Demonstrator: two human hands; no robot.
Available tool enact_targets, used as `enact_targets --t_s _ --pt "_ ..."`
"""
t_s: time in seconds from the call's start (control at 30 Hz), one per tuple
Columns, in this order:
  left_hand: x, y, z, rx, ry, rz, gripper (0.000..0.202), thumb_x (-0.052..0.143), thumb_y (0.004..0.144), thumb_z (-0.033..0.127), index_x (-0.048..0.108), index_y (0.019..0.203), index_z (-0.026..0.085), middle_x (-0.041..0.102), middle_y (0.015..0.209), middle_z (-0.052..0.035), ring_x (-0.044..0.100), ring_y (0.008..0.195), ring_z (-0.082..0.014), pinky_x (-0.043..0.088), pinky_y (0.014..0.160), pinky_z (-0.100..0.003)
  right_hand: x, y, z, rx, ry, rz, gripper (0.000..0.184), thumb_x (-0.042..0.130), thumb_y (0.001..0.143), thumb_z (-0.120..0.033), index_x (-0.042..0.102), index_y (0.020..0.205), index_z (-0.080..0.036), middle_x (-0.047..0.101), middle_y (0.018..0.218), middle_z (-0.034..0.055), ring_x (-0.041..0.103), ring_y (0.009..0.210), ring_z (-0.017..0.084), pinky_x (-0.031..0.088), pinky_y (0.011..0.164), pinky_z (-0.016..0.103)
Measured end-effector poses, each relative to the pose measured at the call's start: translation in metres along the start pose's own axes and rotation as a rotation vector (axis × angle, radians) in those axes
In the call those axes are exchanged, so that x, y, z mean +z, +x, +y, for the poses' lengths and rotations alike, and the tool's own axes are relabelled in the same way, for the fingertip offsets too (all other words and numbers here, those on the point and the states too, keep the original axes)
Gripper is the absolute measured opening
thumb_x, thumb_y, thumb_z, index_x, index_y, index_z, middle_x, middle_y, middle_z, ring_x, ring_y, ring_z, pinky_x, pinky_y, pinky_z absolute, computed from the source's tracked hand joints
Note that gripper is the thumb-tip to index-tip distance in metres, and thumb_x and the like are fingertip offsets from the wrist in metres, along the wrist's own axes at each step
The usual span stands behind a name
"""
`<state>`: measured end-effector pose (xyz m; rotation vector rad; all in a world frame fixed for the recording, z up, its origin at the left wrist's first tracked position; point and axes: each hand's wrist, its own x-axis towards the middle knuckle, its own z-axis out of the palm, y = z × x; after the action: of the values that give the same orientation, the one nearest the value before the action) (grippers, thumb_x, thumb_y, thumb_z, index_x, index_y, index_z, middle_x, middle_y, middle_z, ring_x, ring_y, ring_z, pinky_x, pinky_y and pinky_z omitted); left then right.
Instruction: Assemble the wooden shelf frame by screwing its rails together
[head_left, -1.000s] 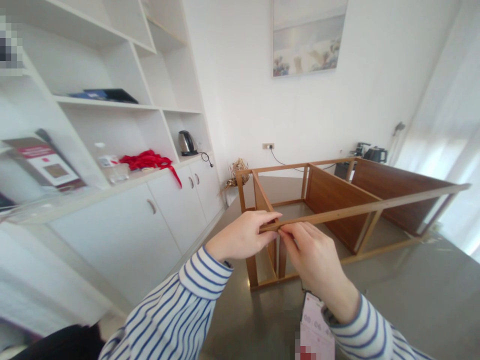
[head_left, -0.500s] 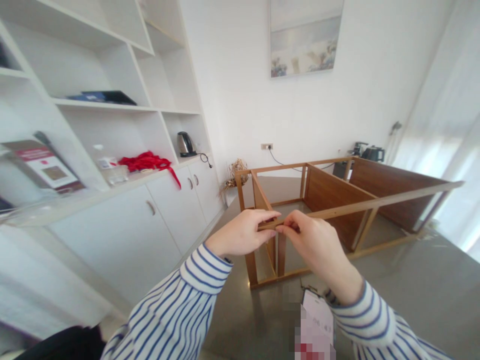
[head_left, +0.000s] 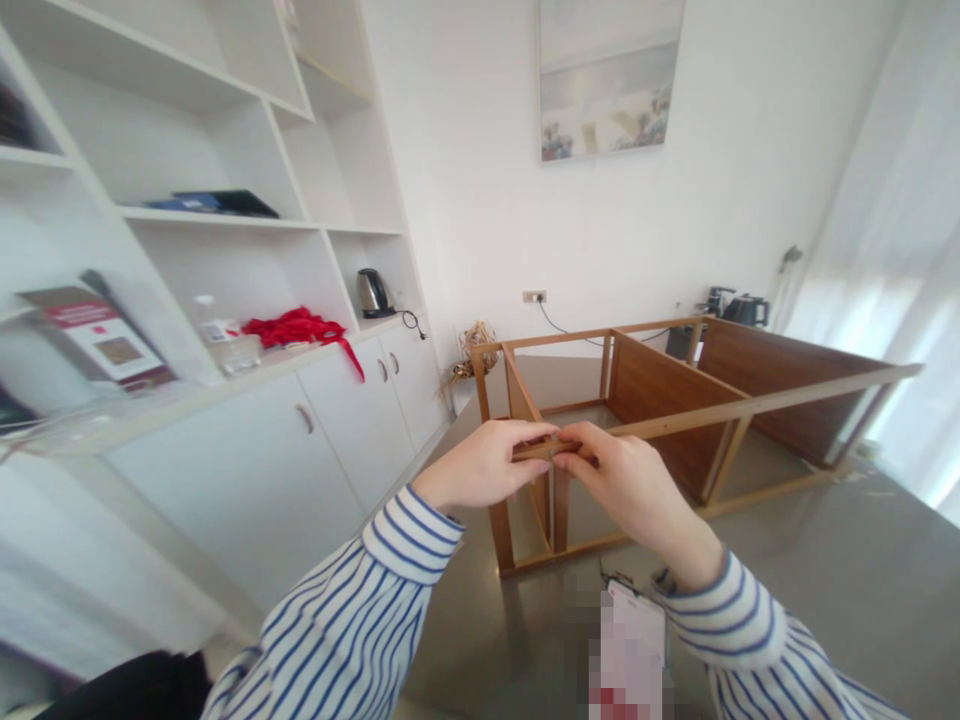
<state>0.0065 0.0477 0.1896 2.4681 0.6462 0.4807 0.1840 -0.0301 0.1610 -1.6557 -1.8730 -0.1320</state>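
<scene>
- Wooden rail [head_left: 750,405]: long thin strip running from frame centre out to the right edge, near end between both hands.
- left hand [head_left: 480,470]: fingers pinched shut on the rail's near tip, from the left.
- right hand [head_left: 637,490]: pinching the same end just beside it, fingertips touching the left's.
- Wooden frame [head_left: 517,385] sits on the grey floor right under the hands, bays split by a dark panel [head_left: 660,385].
- Shelf unit, left of frame: kettle [head_left: 371,292] in the lower compartment, red cloth [head_left: 296,325] on the counter beside it.
</scene>
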Motion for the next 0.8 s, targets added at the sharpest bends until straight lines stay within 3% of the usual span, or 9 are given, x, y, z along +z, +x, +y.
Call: enact_targets --t_s 0.1,0.2,0.37,0.43,0.6,0.7,0.8 --pt "0.001 -0.001 -0.003 -0.043 -0.057 -0.012 0.046 0.053 0.085 0.032 0.05 0.129 0.018 0.067 0.1 -0.0061 0.057 0.053 -0.0087 0.049 0.055 -0.022 -0.001 0.0 0.0 0.014 -0.004 -0.008 0.018 0.055 0.088 -0.035 0.061 0.103 -0.029 0.073 0.081 -0.0022 0.068 0.074 0.017 0.041 0.062 0.025" --pt "0.003 -0.001 -0.005 -0.062 -0.096 -0.031 0.048 0.052 0.085 0.034 0.048 0.131 0.02 0.065 0.109 -0.0074 0.061 0.06 -0.0112 0.051 0.054 -0.023 0.0 -0.001 0.002 0.004 0.03 -0.016 0.019 0.054 0.088 -0.034 0.059 0.106 -0.029 0.073 0.083 -0.0022 0.068 0.075 0.017 0.043 0.065 0.025" --pt "-0.002 0.001 -0.01 0.01 -0.029 0.016 0.051 0.06 0.081 0.038 0.052 0.128 0.02 0.062 0.119 -0.0087 0.061 0.099 -0.0205 0.048 0.088 -0.033 0.002 -0.006 0.011 0.017 -0.048 -0.045 0.029 0.052 0.089 -0.036 0.053 0.116 -0.028 0.073 0.083 -0.0005 0.069 0.079 0.02 0.045 0.066 0.028" --pt "-0.01 0.003 -0.011 0.005 -0.035 -0.015 0.053 0.058 0.082 0.042 0.051 0.129 0.019 0.062 0.119 -0.0095 0.059 0.104 -0.0211 0.045 0.092 -0.034 0.002 -0.007 0.013 0.016 -0.089 -0.054 0.028 0.051 0.09 -0.035 0.052 0.116 -0.027 0.073 0.082 0.0004 0.07 0.079 0.021 0.045 0.065 0.028" --pt "-0.03 0.015 -0.022 -0.029 -0.055 -0.091 0.042 0.041 0.092 0.038 0.056 0.126 0.018 0.068 0.102 -0.0063 0.061 0.088 -0.0144 0.046 0.084 -0.028 0.0 -0.006 0.013 -0.038 -0.167 -0.06 0.027 0.047 0.091 -0.036 0.052 0.115 -0.024 0.073 0.081 0.002 0.07 0.076 0.02 0.044 0.062 0.026" --pt "-0.034 0.027 -0.029 -0.01 -0.081 -0.189 0.043 0.051 0.085 0.028 0.054 0.126 0.017 0.068 0.092 -0.0042 0.06 0.078 -0.0117 0.046 0.075 -0.024 0.001 -0.005 0.014 -0.059 -0.201 -0.058 0.027 0.047 0.091 -0.039 0.053 0.113 -0.024 0.073 0.079 0.0019 0.069 0.073 0.02 0.043 0.059 0.026" --pt "-0.034 0.039 -0.032 0.002 -0.084 -0.262 0.036 0.058 0.078 0.022 0.062 0.113 0.015 0.068 0.084 -0.0021 0.059 0.074 -0.0112 0.046 0.071 -0.022 0.002 -0.005 0.014 -0.069 -0.206 -0.043 0.027 0.046 0.092 -0.041 0.053 0.113 -0.025 0.073 0.077 0.0011 0.07 0.072 0.019 0.041 0.057 0.025"
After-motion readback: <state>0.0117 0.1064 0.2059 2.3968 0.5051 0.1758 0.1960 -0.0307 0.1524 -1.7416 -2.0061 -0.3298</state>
